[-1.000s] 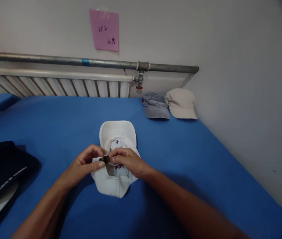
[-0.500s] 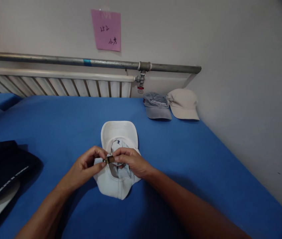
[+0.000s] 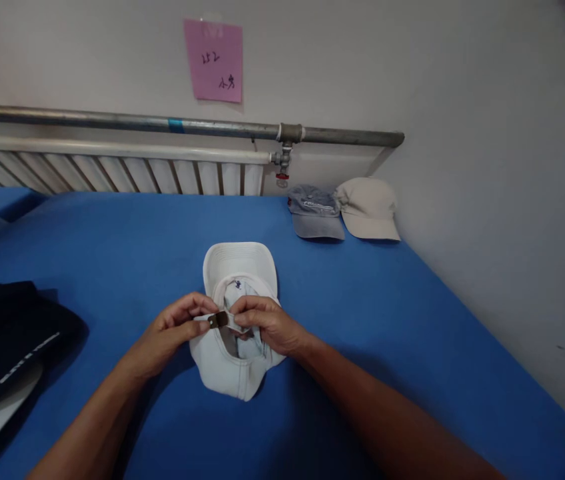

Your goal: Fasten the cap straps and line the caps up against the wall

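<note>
Looks like you're at the strap-closure step: your left hand [image 3: 170, 330] has its grip clamped on the dark metal buckle [image 3: 218, 320], your right hand [image 3: 273, 327] pinches the white strap [image 3: 233, 321] right beside it. I'd say the next move calls for a steady left pinch while the right works the strap. The white baseball cap [image 3: 222, 367] sits nearer you and left of the gray baseball cap [image 3: 316, 213], inside showing, brim pointing away.

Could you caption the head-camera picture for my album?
Left grip on a dark buckle, right grip on the strap: a white cap, its inside showing, on a blue surface.
</note>
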`<control>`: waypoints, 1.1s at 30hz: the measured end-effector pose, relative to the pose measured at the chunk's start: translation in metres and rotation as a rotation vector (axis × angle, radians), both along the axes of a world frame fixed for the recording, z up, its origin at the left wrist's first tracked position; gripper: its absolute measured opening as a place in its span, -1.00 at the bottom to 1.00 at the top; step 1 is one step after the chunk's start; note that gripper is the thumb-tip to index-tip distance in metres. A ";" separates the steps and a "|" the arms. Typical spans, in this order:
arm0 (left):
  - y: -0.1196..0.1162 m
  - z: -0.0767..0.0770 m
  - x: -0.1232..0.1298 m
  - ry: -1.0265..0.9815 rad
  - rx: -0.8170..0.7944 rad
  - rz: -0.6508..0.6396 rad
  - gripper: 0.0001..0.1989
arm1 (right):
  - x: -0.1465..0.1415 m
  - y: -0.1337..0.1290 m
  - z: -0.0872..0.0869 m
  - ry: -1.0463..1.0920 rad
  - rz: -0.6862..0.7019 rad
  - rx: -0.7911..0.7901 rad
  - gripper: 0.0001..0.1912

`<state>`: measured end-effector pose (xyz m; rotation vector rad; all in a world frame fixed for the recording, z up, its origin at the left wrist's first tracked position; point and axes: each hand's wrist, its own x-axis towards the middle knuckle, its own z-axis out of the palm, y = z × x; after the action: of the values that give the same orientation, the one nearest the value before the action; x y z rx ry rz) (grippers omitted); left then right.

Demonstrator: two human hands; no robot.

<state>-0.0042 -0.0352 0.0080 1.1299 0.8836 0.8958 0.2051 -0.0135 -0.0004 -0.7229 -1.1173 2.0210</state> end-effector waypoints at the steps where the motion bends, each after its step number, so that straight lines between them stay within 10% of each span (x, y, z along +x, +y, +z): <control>1: 0.000 0.000 0.000 -0.006 -0.008 0.001 -0.79 | 0.000 0.000 -0.001 0.011 -0.009 -0.002 -0.88; 33: 0.006 0.003 0.006 -0.212 -0.138 0.028 -0.79 | -0.004 0.003 0.001 -0.038 0.052 -0.064 -0.88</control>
<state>0.0016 -0.0293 0.0109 0.8878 0.7758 0.9445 0.2015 -0.0110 0.0003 -0.7742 -1.1083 2.1032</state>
